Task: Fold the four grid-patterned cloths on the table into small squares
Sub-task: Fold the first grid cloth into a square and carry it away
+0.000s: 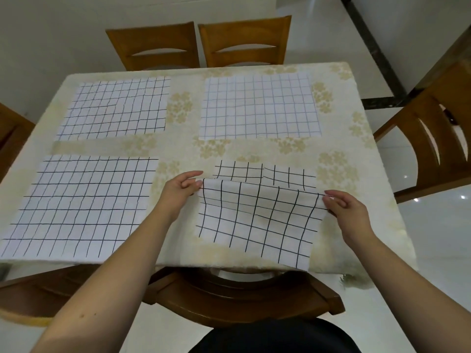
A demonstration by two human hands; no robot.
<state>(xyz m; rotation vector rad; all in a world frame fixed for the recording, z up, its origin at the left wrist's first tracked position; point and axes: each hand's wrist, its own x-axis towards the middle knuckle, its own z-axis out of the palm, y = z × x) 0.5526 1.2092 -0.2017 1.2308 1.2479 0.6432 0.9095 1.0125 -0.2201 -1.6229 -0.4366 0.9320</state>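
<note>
Four white cloths with black grid lines lie on the table. The near right cloth is lifted at its near edge and doubled towards its far part. My left hand pinches its left corner. My right hand pinches its right corner. The far strip of this cloth lies flat behind the raised edge. The near left cloth, the far left cloth and the far right cloth lie spread flat.
The table wears a cream floral tablecloth. Two wooden chairs stand at the far side, one chair at the right and one chair below the near edge. White floor surrounds it.
</note>
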